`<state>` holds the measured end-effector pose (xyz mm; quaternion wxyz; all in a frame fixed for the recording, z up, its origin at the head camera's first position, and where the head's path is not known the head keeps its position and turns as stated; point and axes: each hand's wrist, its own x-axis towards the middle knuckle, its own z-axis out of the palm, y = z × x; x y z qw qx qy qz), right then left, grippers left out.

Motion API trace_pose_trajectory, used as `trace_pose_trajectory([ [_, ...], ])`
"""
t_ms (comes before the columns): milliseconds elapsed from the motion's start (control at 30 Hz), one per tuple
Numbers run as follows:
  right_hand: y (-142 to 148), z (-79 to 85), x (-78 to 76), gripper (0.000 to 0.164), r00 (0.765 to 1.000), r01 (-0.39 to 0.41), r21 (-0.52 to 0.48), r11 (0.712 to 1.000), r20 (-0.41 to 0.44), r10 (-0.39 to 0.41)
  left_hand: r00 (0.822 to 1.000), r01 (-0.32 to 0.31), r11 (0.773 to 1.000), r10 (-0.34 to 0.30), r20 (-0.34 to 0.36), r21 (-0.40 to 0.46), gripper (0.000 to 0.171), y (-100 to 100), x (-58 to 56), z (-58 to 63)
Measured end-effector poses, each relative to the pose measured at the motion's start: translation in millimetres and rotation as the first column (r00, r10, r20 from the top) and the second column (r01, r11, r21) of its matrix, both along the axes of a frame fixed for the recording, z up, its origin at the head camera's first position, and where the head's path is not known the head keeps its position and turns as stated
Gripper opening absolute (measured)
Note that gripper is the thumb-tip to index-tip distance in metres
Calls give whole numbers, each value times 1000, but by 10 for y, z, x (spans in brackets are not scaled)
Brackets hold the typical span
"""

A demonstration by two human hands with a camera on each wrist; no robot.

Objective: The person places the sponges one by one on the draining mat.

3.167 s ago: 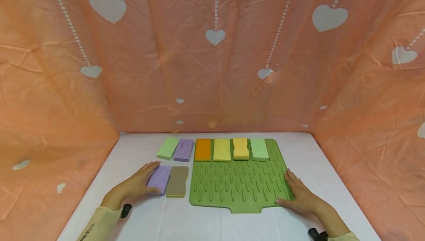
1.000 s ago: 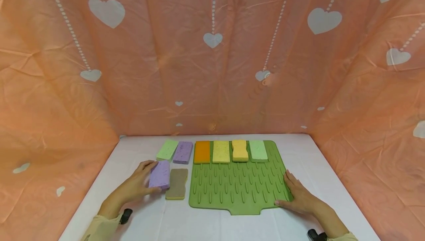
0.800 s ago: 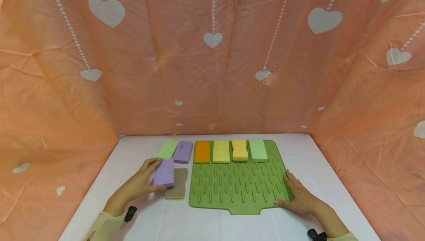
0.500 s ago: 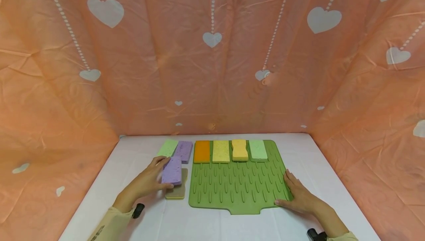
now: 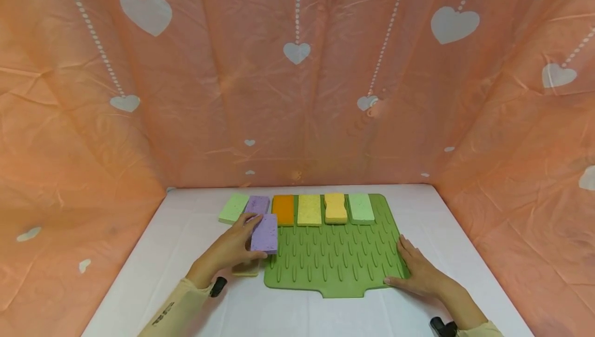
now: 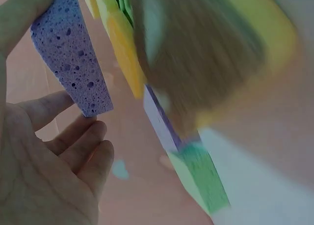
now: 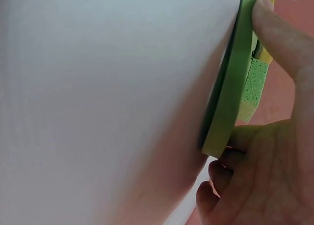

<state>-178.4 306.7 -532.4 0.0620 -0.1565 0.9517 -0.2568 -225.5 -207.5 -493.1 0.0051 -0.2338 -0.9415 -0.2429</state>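
My left hand (image 5: 234,246) pinches a purple sponge (image 5: 265,235) between thumb and fingers, held up above the left edge of a green ridged mat (image 5: 334,254). In the left wrist view the pores of this purple sponge (image 6: 76,63) show clearly. Below the hand, a brown-topped sponge with a yellow base (image 5: 246,269) lies on the table, mostly covered in the head view. My right hand (image 5: 423,272) rests at the mat's lower right corner, thumb on its top. In the right wrist view its fingers lie by the mat's edge (image 7: 225,107).
Along the mat's back edge lie an orange sponge (image 5: 283,210), a yellow sponge (image 5: 309,210), a wavy-sided yellow sponge (image 5: 335,208) and a pale green sponge (image 5: 361,209). Left of the mat are a light green sponge (image 5: 234,208) and another purple sponge (image 5: 257,204).
My left hand has lifted the purple sponge from the table's left side and carried it right, over the brown-topped sponge to the mat's left edge. The right hand stays where it was.
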Motion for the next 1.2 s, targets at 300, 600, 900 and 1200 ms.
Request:
trace_pose_trajectory([
  [300,9,-35,-4,122,1000,-4,-11,1000,-10,4,997,81,996,-80,22,-22,104,404,23,-66],
  [600,15,-48,-25,122,1000,1,-17,1000,-9,-1,987,145,989,-143,69,-14,106,807,0,-74],
  [900,4,-22,-33,122,1000,-9,3,1000,-8,9,988,151,987,-148,50,-61,106,1207,-74,-59],
  [1200,6,-16,-24,121,1000,-19,13,1000,-9,19,984,171,979,-163,75,-115,107,1610,-129,-81],
])
